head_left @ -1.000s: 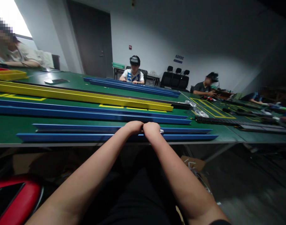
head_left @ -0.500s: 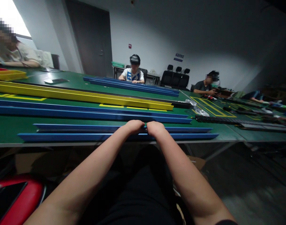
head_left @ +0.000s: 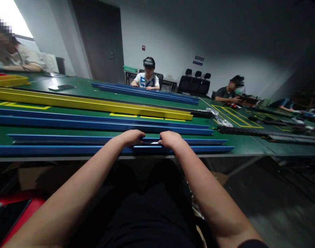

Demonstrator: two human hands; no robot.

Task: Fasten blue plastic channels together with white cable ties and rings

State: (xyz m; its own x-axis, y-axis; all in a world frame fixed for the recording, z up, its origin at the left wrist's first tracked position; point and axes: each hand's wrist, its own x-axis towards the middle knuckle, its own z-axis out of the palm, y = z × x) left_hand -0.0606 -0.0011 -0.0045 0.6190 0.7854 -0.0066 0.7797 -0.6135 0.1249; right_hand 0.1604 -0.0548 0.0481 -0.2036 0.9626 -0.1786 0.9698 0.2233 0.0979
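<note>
A long blue channel [head_left: 69, 149] lies along the front edge of the green table [head_left: 250, 148], its two raised walls running left to right. Over its middle, my left hand [head_left: 131, 137] is closed with the fingers curled inward at the channel. A short gap to the right, my right hand [head_left: 171, 139] is also closed at the channel, its fingers mostly hidden behind the knuckles. Between the hands a small white patch [head_left: 154, 143] shows inside the channel, close to the right fingertips; I cannot tell what it is.
Behind lie another blue channel [head_left: 69, 121] and a yellow channel [head_left: 95, 105]. More blue channels [head_left: 147, 94] rest across the table before a seated person [head_left: 147, 80]. Clear plastic wrap [head_left: 222, 120] and dark strips [head_left: 250, 131] lie right. A yellow tray [head_left: 11, 81] stands left.
The front blue channel has shifted to the left. My left hand has moved left, away from the right hand, and the white patch now shows between them. My right hand stays nearly in place.
</note>
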